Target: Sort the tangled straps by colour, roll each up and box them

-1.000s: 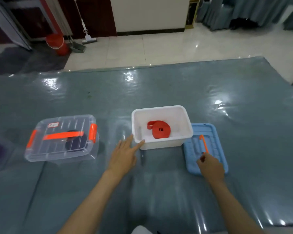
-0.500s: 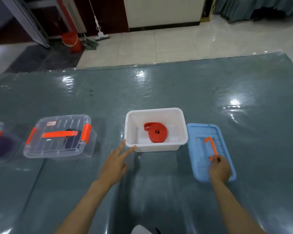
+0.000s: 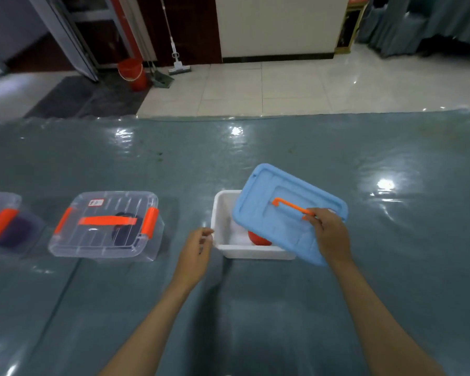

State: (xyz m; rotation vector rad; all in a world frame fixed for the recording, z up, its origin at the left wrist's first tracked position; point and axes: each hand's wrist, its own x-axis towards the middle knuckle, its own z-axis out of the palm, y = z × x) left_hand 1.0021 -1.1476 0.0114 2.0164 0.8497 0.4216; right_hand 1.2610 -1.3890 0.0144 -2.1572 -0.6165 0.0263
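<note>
Head view, the only one. Looks close to the end. The right hand grips the orange handle of the blue lid, fingers curled round it, and holds the lid tilted in the air over the white box. The lid isn't seated: its near right corner hangs past the box front, its far edge rides high, and the left part of the box is open to view. Inside, a rolled red strap peeks out under the lid edge, sitting on the box floor towards the front.

The left hand sits at the box's left wall, fingers loosely bent at the rim, thumb near it. Can't tell whether it truly pinches the rim or only steadies it by touch.

To the left, a clear box w/ orange clips is lidded, and a dark rolled strap shows through its side. Further left, at the frame edge, another clear box is half cut off, w/ a purple strap inside; it seems lidded too.

No loose straps lie on the desk in this view. So I'd say sorting, rolling and boxing are done as far as I can see; what's left is squaring the blue lid and pressing it down.
</note>
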